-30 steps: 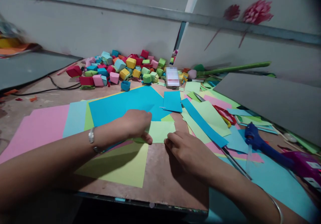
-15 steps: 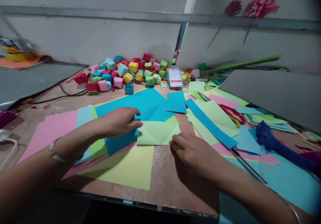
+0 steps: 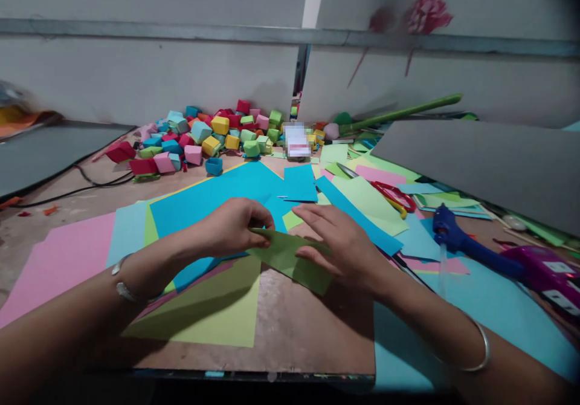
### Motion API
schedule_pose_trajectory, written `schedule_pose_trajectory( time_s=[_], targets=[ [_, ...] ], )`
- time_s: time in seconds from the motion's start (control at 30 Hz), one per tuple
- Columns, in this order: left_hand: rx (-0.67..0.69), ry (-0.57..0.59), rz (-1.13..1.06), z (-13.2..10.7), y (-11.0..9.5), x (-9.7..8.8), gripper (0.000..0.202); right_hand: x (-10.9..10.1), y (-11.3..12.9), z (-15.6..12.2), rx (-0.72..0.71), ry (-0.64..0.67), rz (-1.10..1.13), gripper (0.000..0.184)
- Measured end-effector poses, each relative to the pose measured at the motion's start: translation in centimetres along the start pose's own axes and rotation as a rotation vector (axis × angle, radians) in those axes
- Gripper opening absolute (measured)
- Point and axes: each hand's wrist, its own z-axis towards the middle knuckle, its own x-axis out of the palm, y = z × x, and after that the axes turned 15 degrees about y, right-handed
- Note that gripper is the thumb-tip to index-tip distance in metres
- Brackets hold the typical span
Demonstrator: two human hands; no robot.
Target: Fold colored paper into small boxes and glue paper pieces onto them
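Note:
A light green sheet of paper (image 3: 290, 259), folded into a narrow piece, is lifted and tilted above the table's front part. My left hand (image 3: 238, 226) pinches its left end between thumb and fingers. Over the paper's right part is my right hand (image 3: 339, 242), its fingers stretched out and apart, with the thumb against the paper. Beneath and beyond my left hand lie large blue sheets (image 3: 217, 190). A yellow-green sheet (image 3: 203, 314) lies nearest the table's front edge.
Many small coloured paper boxes (image 3: 211, 133) are heaped at the back beside a blurred phone (image 3: 297, 141). Right of my hands lie a blue strip (image 3: 357, 214), red-handled scissors (image 3: 392, 194) and a blue glue gun (image 3: 471, 248). Pink sheets (image 3: 58, 260) lie left.
The green paper has come up off the table and tilted. My left hand has closed on its left end; my right hand has moved up, its fingers now spread. The view has shifted right.

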Motion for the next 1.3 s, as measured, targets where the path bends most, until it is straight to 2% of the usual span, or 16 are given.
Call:
schedule_pose_trajectory(
  time_s=[0.07, 0.13, 0.23, 0.27, 0.33, 0.43, 0.57, 0.67, 0.77, 0.87, 0.93, 0.97, 1.03, 1.1, 1.13, 1.3],
  targets=[
    [0.03, -0.065, -0.077, 0.1, -0.2, -0.1, 0.011, -0.6, 0.1, -0.1, 0.092, 0.098, 0.22, 0.015],
    [0.046, -0.213, -0.302, 0.4, 0.1, -0.1, 0.022, -1.0, 0.2, -0.1, 0.227, 0.111, 0.416, 0.018],
    [0.054, -0.38, -0.855, 1.4, 0.6, 0.6, 0.049, -1.3, 0.3, 0.0, 0.38, -0.055, 0.636, 0.025],
    [0.052, -0.367, -0.99, 1.7, 0.6, 1.1, 0.053, -1.2, 0.3, 0.1, 0.414, -0.116, 0.694, 0.026],
    [0.044, -0.258, -1.079, 2.3, 0.1, 2.3, 0.046, -1.0, 0.3, 0.2, 0.457, -0.202, 0.782, 0.026],
    [0.046, -0.17, -1.115, 3.2, -1.2, 3.9, 0.034, -0.5, 0.4, 0.3, 0.43, -0.206, 0.886, 0.023],
    [0.026, -0.214, -1.104, 3.8, -1.7, 4.2, 0.02, 0.0, 0.5, 0.3, 0.388, -0.104, 0.957, 0.021],
    [0.011, -0.266, -1.064, 3.8, -0.5, 2.6, 0.027, -0.2, 0.5, 0.3, 0.377, -0.02, 1.008, 0.014],
    [0.02, -0.367, -1.053, 3.4, 1.4, -0.1, 0.023, -0.4, 0.5, 0.2, 0.399, 0.038, 1.071, 0.009],
    [0.034, -0.528, -1.049, 2.7, 3.1, -2.7, 0.019, -0.2, 0.5, 0.2, 0.417, 0.076, 1.148, 0.011],
    [0.062, -0.566, -1.021, 2.1, 3.4, -3.5, 0.023, 0.1, 0.4, 0.2, 0.416, 0.092, 1.199, 0.015],
    [0.072, -0.53, -0.993, 1.8, 3.3, -3.5, 0.027, 0.2, 0.4, 0.2, 0.412, 0.098, 1.217, 0.015],
    [0.063, -0.366, -0.912, 1.3, 2.7, -3.1, 0.033, 0.2, 0.3, 0.3, 0.396, 0.116, 1.231, 0.015],
    [0.024, -0.201, -0.817, 1.0, 1.8, -2.4, 0.03, 0.1, 0.3, 0.3, 0.375, 0.147, 1.219, 0.016],
    [0.003, -0.162, -0.778, 1.0, 1.4, -2.1, 0.025, 0.0, 0.3, 0.3, 0.37, 0.168, 1.212, 0.017],
    [-0.066, -0.279, -0.688, 1.3, 0.9, -1.6, 0.017, -0.4, 0.6, 0.4, 0.46, 0.173, 1.191, 0.024]
  ],
)
